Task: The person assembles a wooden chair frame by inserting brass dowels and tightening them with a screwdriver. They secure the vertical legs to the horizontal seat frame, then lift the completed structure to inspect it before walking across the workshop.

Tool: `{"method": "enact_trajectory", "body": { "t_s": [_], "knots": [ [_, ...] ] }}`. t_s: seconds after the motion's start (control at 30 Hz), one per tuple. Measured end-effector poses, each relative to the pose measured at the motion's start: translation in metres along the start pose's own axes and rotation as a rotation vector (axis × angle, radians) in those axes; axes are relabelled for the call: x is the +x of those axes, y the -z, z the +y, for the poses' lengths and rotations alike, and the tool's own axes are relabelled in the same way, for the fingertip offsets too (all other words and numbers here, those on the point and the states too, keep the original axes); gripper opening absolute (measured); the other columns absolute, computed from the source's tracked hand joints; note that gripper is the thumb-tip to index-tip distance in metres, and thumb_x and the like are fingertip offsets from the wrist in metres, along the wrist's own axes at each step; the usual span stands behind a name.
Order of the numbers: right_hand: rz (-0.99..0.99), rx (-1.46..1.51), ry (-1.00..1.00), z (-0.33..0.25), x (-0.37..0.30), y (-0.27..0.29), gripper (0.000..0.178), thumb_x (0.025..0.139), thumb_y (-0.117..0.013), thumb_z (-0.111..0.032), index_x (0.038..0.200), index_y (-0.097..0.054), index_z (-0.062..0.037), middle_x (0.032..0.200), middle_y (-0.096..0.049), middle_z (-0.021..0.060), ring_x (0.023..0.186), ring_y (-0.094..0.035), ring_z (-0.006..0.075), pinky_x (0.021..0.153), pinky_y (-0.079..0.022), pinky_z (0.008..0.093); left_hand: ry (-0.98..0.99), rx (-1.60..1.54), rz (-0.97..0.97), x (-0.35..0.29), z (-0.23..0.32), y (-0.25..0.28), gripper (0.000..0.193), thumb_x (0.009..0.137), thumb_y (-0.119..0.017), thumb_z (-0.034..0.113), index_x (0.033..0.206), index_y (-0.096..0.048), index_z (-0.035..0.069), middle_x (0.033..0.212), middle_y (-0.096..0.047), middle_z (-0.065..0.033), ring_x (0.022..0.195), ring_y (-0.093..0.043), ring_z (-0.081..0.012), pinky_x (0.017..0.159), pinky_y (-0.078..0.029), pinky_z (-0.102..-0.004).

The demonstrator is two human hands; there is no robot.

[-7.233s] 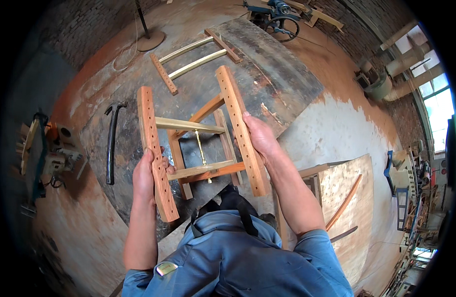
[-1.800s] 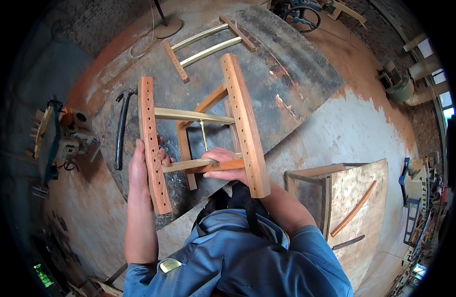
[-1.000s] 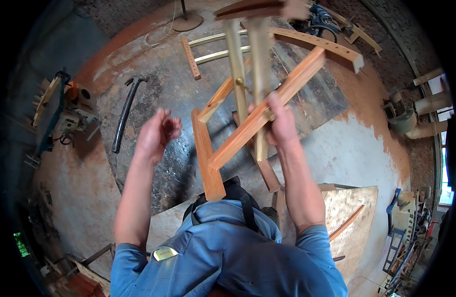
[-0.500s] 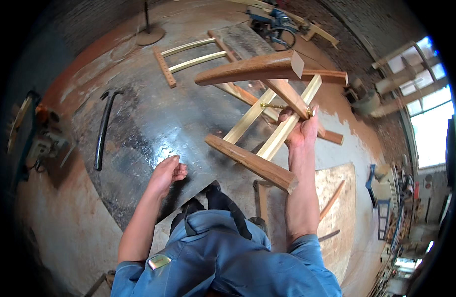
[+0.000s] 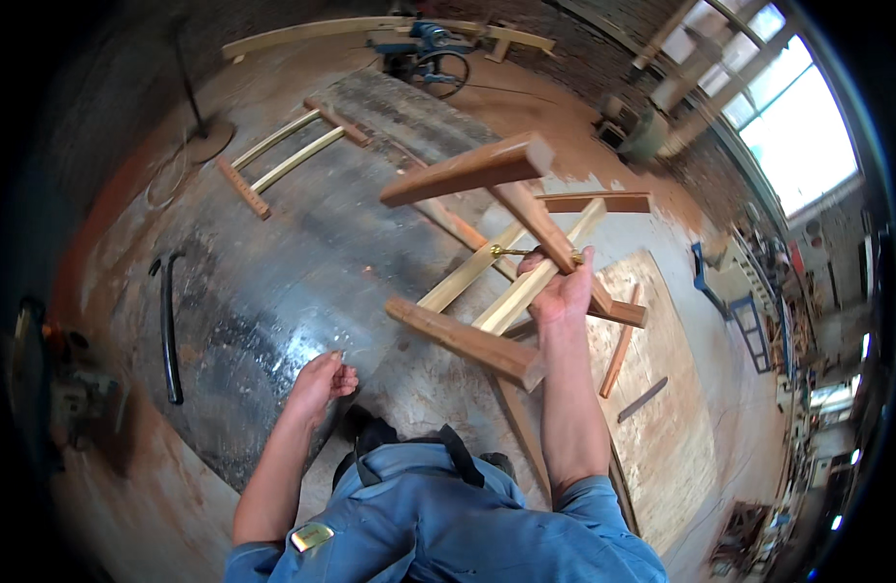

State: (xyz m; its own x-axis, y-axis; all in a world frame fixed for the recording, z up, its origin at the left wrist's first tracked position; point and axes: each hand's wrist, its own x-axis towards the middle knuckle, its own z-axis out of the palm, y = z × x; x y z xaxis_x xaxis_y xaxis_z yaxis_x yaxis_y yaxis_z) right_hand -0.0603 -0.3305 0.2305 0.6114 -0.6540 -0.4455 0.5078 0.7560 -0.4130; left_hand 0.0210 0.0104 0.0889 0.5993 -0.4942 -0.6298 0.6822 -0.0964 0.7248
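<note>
My right hand (image 5: pixel 566 291) is wrapped round a wooden folding stool frame (image 5: pixel 467 337), holding it up off the ground. Brown legs and pale crossbars make up the frame, with crossed pieces between. A brass rod (image 5: pixel 509 251) shows between the pale bars, and its far end is near my right fingers. Over the dark metal sheet (image 5: pixel 224 360), my left hand (image 5: pixel 318 387) has its fingers curled together near the body; whatever they may hold is hidden. Left of that hand a claw hammer (image 5: pixel 169 330) with a dark handle lies on the sheet.
A second wooden frame (image 5: pixel 297 155) lies on the far part of the sheet. On the right, a pale board (image 5: pixel 672 428) carries a brown stick (image 5: pixel 620 345) and a dark strip (image 5: pixel 643 399). A blue machine with a wheel (image 5: pixel 438 70) stands at the back.
The whole view has swung to the right, so the hammer and far frame sit further left. My right hand keeps its hold on the stool frame; my left hand stays curled.
</note>
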Motion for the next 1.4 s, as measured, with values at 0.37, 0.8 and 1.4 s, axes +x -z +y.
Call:
{"method": "enact_trajectory", "body": {
  "t_s": [0.37, 0.8, 1.4],
  "knots": [
    [-0.189, -0.319, 0.172, -0.047, -0.081, 0.112, 0.055, 0.095, -0.042, -0.054, 0.105, -0.053, -0.001, 0.085, -0.061, 0.0156, 0.066, -0.061, 0.026, 0.05, -0.051, 0.0392, 0.007, 0.097, -0.038, -0.027, -0.04, -0.051, 0.028, 0.096, -0.05, 0.029, 0.106, -0.053, 0.004, 0.081, -0.061, -0.0089, 0.072, -0.062, -0.0195, 0.063, -0.052, -0.0318],
    [-0.131, -0.927, 0.854, -0.128, -0.201, 0.189, 0.034, 0.086, -0.067, -0.031, 0.095, -0.059, 0.0002, 0.069, -0.056, 0.0015, 0.064, -0.053, 0.0096, 0.057, -0.044, 0.0266, -0.082, 0.263, -0.303, -0.035, -0.024, -0.165, 0.025, 0.097, -0.049, 0.029, 0.105, -0.054, 0.007, 0.083, -0.063, -0.0086, 0.071, -0.064, -0.0192, 0.063, -0.053, -0.0312],
    [0.609, -1.21, 1.157, -0.085, -0.348, 0.284, 0.043, 0.076, -0.072, -0.009, 0.115, -0.058, 0.0012, 0.083, -0.062, 0.0062, 0.077, -0.06, 0.0155, 0.07, -0.048, 0.0297, 0.278, 0.64, -0.867, -0.003, -0.087, -0.284, 0.029, 0.096, -0.052, 0.03, 0.109, -0.055, 0.005, 0.083, -0.063, -0.0065, 0.069, -0.062, -0.0151, 0.064, -0.052, -0.0276]
  ]
}}
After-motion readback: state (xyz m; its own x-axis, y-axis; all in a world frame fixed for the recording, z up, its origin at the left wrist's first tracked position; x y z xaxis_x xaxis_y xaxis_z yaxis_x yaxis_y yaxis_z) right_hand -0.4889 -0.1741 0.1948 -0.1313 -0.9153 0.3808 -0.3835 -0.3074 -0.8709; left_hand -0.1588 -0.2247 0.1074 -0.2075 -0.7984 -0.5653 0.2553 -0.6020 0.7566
